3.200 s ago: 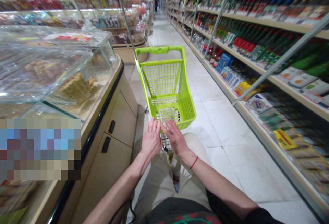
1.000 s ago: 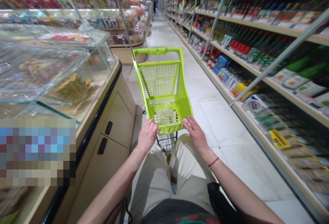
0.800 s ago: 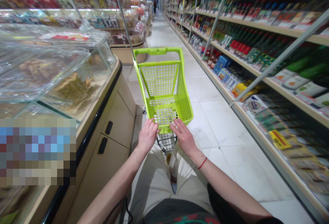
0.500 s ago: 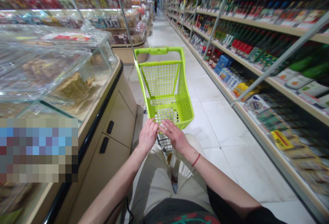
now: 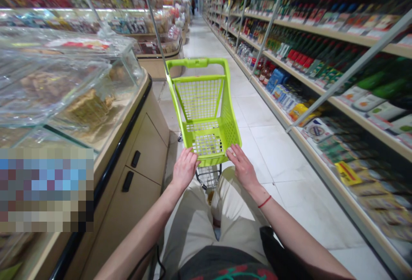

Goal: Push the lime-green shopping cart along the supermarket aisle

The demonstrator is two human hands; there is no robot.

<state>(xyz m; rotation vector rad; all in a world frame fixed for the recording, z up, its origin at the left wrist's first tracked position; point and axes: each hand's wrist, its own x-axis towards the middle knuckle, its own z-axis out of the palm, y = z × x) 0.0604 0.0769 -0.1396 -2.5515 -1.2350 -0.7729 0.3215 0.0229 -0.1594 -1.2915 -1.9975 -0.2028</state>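
A bright green shopping cart [image 5: 201, 120] stands upright in front of my knees, its basket showing nothing inside. My left hand [image 5: 185, 167] grips the near left corner of the basket rim, fingers curled over the edge. At the near right corner, my right hand [image 5: 242, 166] has its fingers bent over the same rim, with a red string around the wrist. Below the basket a lower wire rack [image 5: 209, 177] shows between my legs.
On the left is a wooden display counter [image 5: 151, 143] with glass-covered bins of packaged food. Tall shelves [image 5: 322, 87] of bottles and packets line the right side. A tiled aisle [image 5: 206, 40] runs ahead, with a distant person [image 5: 193, 4].
My right hand has moved right, from beside my left hand to the cart's near right corner. My left hand stays at the left corner.
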